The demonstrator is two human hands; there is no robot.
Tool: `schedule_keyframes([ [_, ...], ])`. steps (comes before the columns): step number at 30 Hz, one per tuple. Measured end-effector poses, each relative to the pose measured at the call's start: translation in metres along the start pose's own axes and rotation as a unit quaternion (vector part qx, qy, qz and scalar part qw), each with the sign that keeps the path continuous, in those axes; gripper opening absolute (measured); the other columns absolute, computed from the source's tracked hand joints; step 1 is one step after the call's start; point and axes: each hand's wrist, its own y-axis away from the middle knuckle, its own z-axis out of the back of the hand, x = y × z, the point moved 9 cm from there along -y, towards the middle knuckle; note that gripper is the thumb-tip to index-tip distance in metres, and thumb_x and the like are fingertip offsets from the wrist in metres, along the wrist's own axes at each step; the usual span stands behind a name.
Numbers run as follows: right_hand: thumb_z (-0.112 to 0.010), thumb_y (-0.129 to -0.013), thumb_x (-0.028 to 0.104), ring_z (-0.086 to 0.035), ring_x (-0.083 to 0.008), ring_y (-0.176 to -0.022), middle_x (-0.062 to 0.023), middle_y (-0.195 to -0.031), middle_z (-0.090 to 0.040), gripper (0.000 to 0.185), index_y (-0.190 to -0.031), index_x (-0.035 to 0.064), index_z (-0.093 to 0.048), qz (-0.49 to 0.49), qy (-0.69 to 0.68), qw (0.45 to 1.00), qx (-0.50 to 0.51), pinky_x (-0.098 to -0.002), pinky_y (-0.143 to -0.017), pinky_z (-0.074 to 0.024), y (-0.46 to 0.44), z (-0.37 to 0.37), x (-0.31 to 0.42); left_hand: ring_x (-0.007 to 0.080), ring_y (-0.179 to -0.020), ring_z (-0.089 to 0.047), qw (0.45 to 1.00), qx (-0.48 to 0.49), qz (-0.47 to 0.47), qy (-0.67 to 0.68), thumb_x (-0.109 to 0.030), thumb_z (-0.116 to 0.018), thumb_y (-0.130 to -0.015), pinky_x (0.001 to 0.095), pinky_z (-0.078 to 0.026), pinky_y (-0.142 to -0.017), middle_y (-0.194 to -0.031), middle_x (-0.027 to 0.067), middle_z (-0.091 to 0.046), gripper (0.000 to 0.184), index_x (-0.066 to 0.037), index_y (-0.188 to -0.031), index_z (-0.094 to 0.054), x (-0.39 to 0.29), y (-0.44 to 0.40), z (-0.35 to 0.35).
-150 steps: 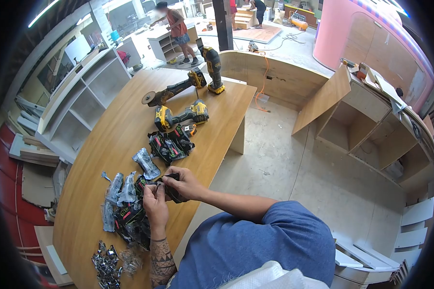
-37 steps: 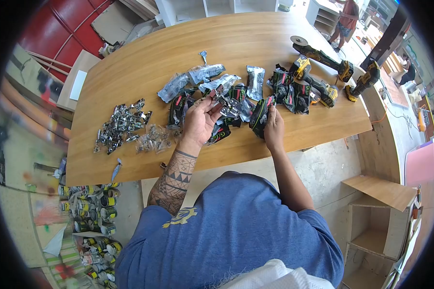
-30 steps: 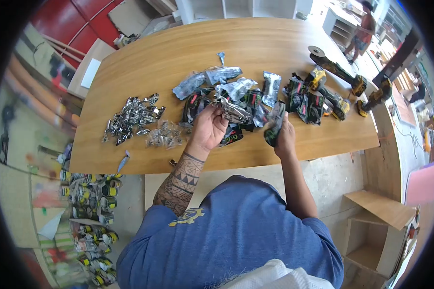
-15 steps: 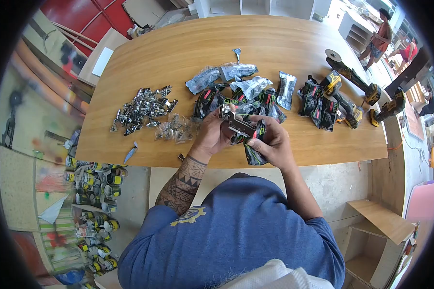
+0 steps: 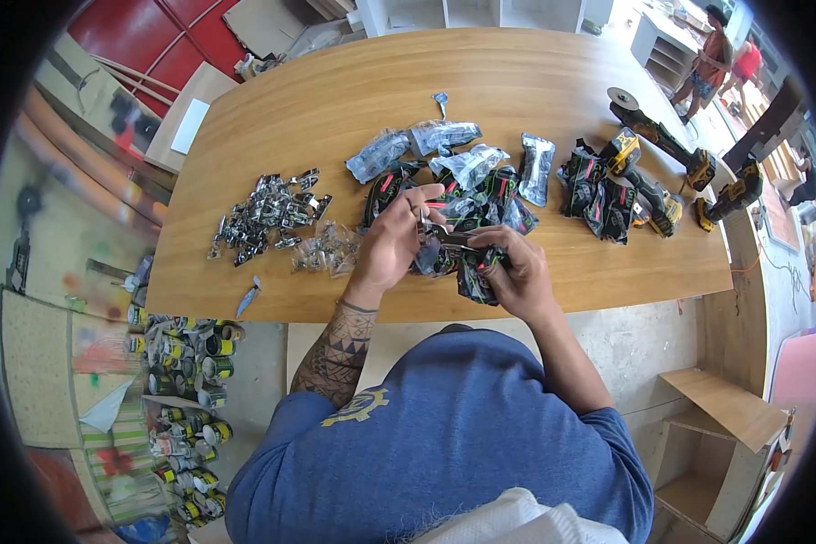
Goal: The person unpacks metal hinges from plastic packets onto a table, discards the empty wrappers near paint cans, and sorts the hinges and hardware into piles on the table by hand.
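Between my two hands is a metal cabinet hinge (image 5: 448, 238), partly hidden by fingers. My left hand (image 5: 392, 243) grips its left end, with the index finger stretched out above. My right hand (image 5: 519, 272) pinches a black printed plastic packet (image 5: 474, 283) along with the hinge's right end. Behind them lie several black packets (image 5: 499, 186) and blue-grey wrapped ones (image 5: 378, 156). A pile of loose shiny hinges (image 5: 267, 213) sits to the left, beside small metal parts in clear bags (image 5: 328, 249).
On the right of the wooden table (image 5: 335, 82) stand more black packets (image 5: 598, 195) and yellow-and-black power tools (image 5: 644, 186), one an angle grinder (image 5: 657, 136). Used paint cans (image 5: 186, 363) crowd the floor at left. Two people (image 5: 712, 68) are at the far right.
The hinge has turned to a flatter angle between my hands. My left hand has shifted slightly, its index finger now lifted and extended. My right hand still grips the packet.
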Motion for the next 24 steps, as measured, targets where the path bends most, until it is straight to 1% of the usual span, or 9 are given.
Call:
schedule_keyframes([
  [1,-0.069,-0.085,-0.007,-0.074,-0.0291,-0.099,-0.0151,-0.111,-0.074,0.031,-0.115,0.002,-0.065,-0.023,-0.015,1.0,0.005,-0.0368,-0.089,-0.0571,0.002,0.0,-0.008,0.014,-0.105,-0.061,0.985,0.055,-0.059,-0.152,-0.026,-0.072,-0.102,0.0295,-0.05,-0.098,-0.113,0.0041,-0.06,0.051,0.001,-0.143,-0.057,-0.01,-0.001,-0.005],
  [2,-0.069,-0.085,-0.007,-0.074,-0.0291,-0.099,-0.0151,-0.111,-0.074,0.031,-0.115,0.002,-0.065,-0.023,-0.013,1.0,0.005,-0.0368,-0.089,-0.0571,0.004,-0.001,-0.01,0.014,-0.105,-0.061,0.985,0.056,-0.059,-0.151,-0.026,-0.072,-0.102,0.0295,-0.05,-0.098,-0.113,0.0041,-0.06,0.051,0.001,-0.143,-0.057,-0.017,0.0,-0.001],
  [4,-0.066,-0.095,-0.005,-0.07,-0.0193,-0.097,-0.012,-0.107,-0.074,0.021,-0.114,0.0014,-0.062,-0.113,-0.127,0.984,-0.058,-0.0325,-0.087,-0.055,0.013,0.005,-0.035,0.0107,-0.097,-0.055,0.909,0.116,-0.026,-0.401,-0.02,-0.079,-0.098,0.0265,-0.048,-0.096,-0.107,0.0009,-0.054,0.054,-0.004,-0.145,-0.059,-0.02,0.003,-0.009],
  [5,-0.063,-0.1,-0.003,-0.063,-0.0118,-0.094,-0.0059,-0.104,-0.07,0.017,-0.115,0.0027,-0.06,-0.192,-0.202,0.958,-0.07,-0.0295,-0.084,-0.0525,0.022,0.0,-0.057,0.0085,-0.092,-0.049,0.926,0.103,-0.011,-0.364,-0.018,-0.085,-0.093,0.0246,-0.047,-0.092,-0.103,-0.0013,-0.049,0.056,-0.007,-0.143,-0.062,-0.021,0.002,-0.012],
  [9,-0.065,-0.1,-0.004,-0.057,-0.0097,-0.093,-0.0005,-0.103,-0.063,0.021,-0.118,0.0046,-0.059,-0.188,-0.289,0.933,-0.103,-0.0278,-0.084,-0.051,0.017,0.005,-0.059,0.0061,-0.088,-0.046,0.939,0.06,0.017,-0.339,-0.027,-0.087,-0.091,0.0223,-0.047,-0.086,-0.095,-0.0051,-0.044,0.053,-0.003,-0.133,-0.066,-0.016,-0.005,-0.011],
  [11,-0.075,-0.098,0.006,-0.06,-0.0123,-0.097,-0.0028,-0.106,-0.066,0.024,-0.118,0.0044,-0.062,-0.21,-0.234,0.946,-0.078,-0.0299,-0.088,-0.0515,0.021,0.012,-0.065,0.0052,-0.084,-0.049,0.878,0.077,0.023,-0.471,-0.027,-0.09,-0.088,0.0218,-0.049,-0.081,-0.091,-0.0076,-0.048,0.053,-0.003,-0.129,-0.065,-0.014,-0.01,-0.008],
  [14,-0.082,-0.093,0.013,-0.066,-0.0174,-0.096,-0.0085,-0.1,-0.072,0.029,-0.117,0.0038,-0.067,-0.144,-0.054,0.987,-0.054,-0.0336,-0.089,-0.0529,0.003,0.022,-0.042,0.0043,-0.086,-0.054,0.934,0.067,0.04,-0.35,-0.022,-0.091,-0.086,0.0224,-0.051,-0.079,-0.093,-0.0066,-0.055,0.046,-0.006,-0.119,-0.064,0.005,-0.013,-0.002],
  [16,-0.084,-0.093,0.02,-0.069,-0.0268,-0.088,-0.0143,-0.095,-0.072,0.031,-0.112,0.0031,-0.067,-0.169,-0.015,0.982,-0.083,-0.0387,-0.082,-0.0541,0.003,0.024,-0.049,0.0038,-0.088,-0.055,0.928,0.059,0.028,-0.367,-0.022,-0.092,-0.085,0.0222,-0.052,-0.079,-0.094,-0.0061,-0.057,0.045,-0.006,-0.116,-0.064,0.008,-0.016,0.002],
  [24,-0.083,-0.091,0.013,-0.07,-0.0345,-0.09,-0.0162,-0.095,-0.071,0.027,-0.109,0.0033,-0.066,-0.146,0.028,0.978,-0.147,-0.0404,-0.08,-0.0536,-0.002,0.029,-0.038,0.0049,-0.088,-0.06,0.917,0.005,-0.004,-0.398,-0.02,-0.092,-0.086,0.0234,-0.055,-0.081,-0.093,-0.0024,-0.064,0.041,-0.003,-0.107,-0.061,-0.002,-0.025,0.0],
])
